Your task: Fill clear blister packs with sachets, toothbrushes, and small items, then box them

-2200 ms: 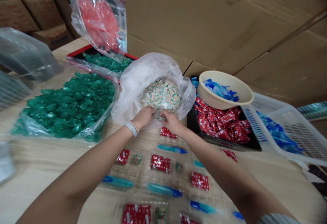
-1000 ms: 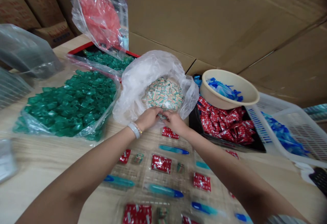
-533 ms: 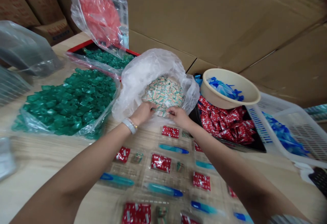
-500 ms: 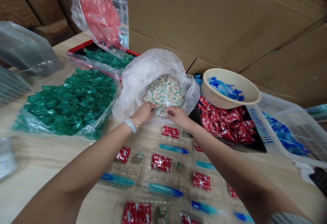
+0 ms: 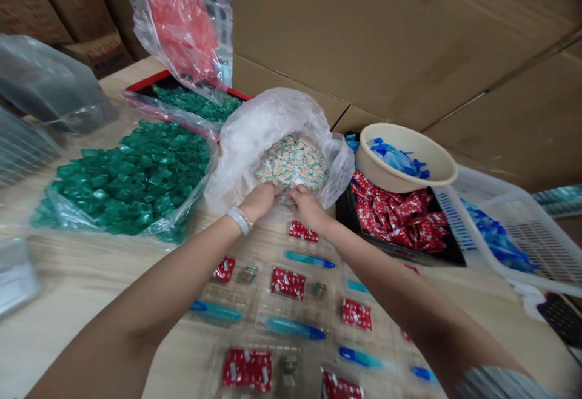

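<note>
A white plastic bag lies with its mouth folded back around a heap of small striped pieces in green, orange and cream. At the near edge of that heap are both hands, close together. My left hand has its fingers curled and pressed together among the pieces. Facing it, my right hand is also closed, thumb and fingers pinched. What lies between the fingertips is too small to make out. Below the wrists, clear plastic trays hold red dotted packets, blue pens and striped pieces.
Green translucent pieces fill a clear bag at left. At right, a cream basin of blue items rests over a black tray of red packets, beside a white basket. Cardboard stands behind; a bag of red items is back left.
My hands have drawn slightly closer together at the near edge of the heap. The right fingers have shifted a little left. The camera view has shifted slightly.
</note>
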The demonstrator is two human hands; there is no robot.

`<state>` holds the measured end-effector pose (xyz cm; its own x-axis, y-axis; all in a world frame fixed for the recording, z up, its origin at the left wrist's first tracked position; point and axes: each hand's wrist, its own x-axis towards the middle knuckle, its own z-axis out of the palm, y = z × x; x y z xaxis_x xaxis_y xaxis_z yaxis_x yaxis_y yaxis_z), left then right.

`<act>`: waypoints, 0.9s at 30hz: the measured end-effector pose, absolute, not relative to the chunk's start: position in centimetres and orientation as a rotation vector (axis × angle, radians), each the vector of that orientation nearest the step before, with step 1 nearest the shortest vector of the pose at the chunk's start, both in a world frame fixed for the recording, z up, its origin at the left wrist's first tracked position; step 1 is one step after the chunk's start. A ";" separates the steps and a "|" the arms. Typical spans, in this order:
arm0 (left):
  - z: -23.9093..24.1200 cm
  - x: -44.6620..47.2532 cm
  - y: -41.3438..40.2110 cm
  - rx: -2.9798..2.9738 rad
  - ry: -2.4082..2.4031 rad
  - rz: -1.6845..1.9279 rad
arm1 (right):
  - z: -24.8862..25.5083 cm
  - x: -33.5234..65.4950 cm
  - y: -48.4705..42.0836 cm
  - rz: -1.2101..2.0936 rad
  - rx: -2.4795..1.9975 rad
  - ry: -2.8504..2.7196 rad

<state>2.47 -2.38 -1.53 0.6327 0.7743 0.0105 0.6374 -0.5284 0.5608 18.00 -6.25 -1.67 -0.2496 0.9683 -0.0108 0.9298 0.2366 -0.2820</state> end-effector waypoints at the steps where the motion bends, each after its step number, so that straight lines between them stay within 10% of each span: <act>1: -1.3 2.7 -2.6 2.381 1.111 0.292 | -1.4 17.8 -6.4 0.360 -1.809 -2.365; 17: -0.8 3.6 -2.1 2.271 1.461 0.587 | 1.2 17.7 -5.9 0.313 -2.107 -2.062; 27: 3.9 6.5 -18.5 1.815 0.938 0.515 | 9.1 25.9 -17.1 1.089 -1.495 -1.081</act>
<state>6.47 -18.48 3.91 0.6104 0.7894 -0.0650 0.3693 -0.2110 0.9051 25.94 -17.08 9.11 0.2097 0.9701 -0.1223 0.1153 -0.1487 -0.9821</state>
